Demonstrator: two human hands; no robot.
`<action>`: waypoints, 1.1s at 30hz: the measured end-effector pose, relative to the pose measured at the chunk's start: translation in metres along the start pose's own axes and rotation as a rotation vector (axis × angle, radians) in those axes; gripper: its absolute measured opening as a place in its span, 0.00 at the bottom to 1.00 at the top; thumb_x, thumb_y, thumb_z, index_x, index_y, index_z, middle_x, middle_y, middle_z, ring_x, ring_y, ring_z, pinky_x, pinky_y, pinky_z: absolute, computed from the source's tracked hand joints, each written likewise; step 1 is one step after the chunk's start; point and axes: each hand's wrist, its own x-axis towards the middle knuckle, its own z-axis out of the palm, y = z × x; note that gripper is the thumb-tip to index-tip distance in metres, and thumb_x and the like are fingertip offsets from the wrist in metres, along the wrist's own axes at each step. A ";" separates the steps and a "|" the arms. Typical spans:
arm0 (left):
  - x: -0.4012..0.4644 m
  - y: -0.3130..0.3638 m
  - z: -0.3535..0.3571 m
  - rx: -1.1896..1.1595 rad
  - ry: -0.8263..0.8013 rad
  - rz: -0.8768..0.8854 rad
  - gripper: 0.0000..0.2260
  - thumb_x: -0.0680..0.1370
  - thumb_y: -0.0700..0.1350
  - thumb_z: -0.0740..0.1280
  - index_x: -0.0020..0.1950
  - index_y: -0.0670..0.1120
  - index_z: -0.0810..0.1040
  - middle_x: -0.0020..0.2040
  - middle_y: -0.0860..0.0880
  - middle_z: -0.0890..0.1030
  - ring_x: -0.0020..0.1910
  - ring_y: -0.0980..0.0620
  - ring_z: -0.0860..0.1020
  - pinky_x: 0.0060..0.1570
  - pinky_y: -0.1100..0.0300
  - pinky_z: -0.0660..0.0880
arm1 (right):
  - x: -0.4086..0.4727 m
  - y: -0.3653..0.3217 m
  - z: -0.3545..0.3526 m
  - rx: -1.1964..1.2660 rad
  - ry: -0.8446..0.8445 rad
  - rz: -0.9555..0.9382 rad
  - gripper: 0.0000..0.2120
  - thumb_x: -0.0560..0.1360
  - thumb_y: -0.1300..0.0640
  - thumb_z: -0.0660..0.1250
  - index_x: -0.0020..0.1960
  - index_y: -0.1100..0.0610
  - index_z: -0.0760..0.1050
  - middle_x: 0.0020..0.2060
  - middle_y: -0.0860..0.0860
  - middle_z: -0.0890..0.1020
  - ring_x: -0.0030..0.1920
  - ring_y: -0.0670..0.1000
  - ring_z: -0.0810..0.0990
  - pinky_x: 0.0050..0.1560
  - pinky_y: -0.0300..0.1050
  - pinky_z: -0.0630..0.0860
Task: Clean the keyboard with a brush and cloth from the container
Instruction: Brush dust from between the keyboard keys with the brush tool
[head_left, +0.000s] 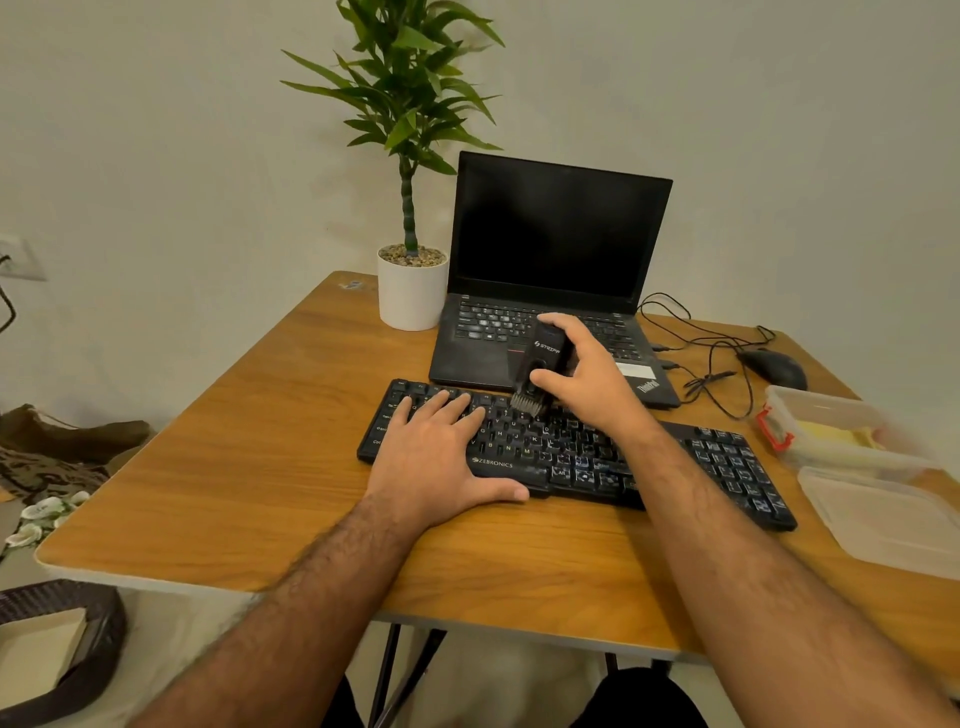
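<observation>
Near the right edge of the counter (218, 499) stands an open clear container (841, 431) with a red clasp on its left end; something pale yellow lies inside, probably the cloth, though it is too blurred to be sure. Its lid (883, 519) lies flat just in front of it, toward the near right corner.

The black keyboard (675, 467) lies across the middle of the counter, angled so that its right end comes nearer the front edge. The left hand (436, 457) rests flat on its left part, fingers spread over the keys and thumb stretched along the front rim. The right hand (587, 374) grips the black brush (540, 374) from the right side, fingers curled over its top and thumb against its lower body. The brush stands tilted, bristles down on the upper key rows, just right of the left fingertips.

Behind the keyboard sits an open laptop (550, 239) with a dark screen. A potted plant (413, 291) is beside it near the far left corner, and a mouse (774, 366) with tangled cables lies toward the far right.
</observation>
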 end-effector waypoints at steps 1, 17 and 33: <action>0.000 0.000 0.000 -0.001 -0.002 0.000 0.57 0.59 0.86 0.46 0.80 0.53 0.60 0.81 0.53 0.58 0.80 0.52 0.51 0.78 0.43 0.46 | 0.000 0.000 -0.003 -0.033 0.010 0.010 0.30 0.75 0.63 0.71 0.71 0.44 0.66 0.56 0.42 0.74 0.58 0.49 0.78 0.52 0.46 0.82; -0.002 0.002 -0.003 -0.006 -0.011 -0.008 0.56 0.60 0.85 0.47 0.80 0.53 0.60 0.81 0.53 0.58 0.80 0.52 0.51 0.78 0.43 0.46 | -0.029 -0.011 -0.004 -0.183 0.140 -0.003 0.32 0.77 0.60 0.70 0.74 0.40 0.62 0.61 0.46 0.75 0.58 0.47 0.77 0.55 0.46 0.81; -0.003 0.001 -0.003 -0.012 -0.009 -0.002 0.57 0.59 0.85 0.45 0.80 0.53 0.60 0.81 0.53 0.58 0.80 0.52 0.52 0.78 0.43 0.47 | -0.050 -0.034 0.005 -0.091 0.111 0.027 0.31 0.75 0.59 0.71 0.72 0.41 0.65 0.58 0.43 0.74 0.56 0.45 0.77 0.51 0.42 0.82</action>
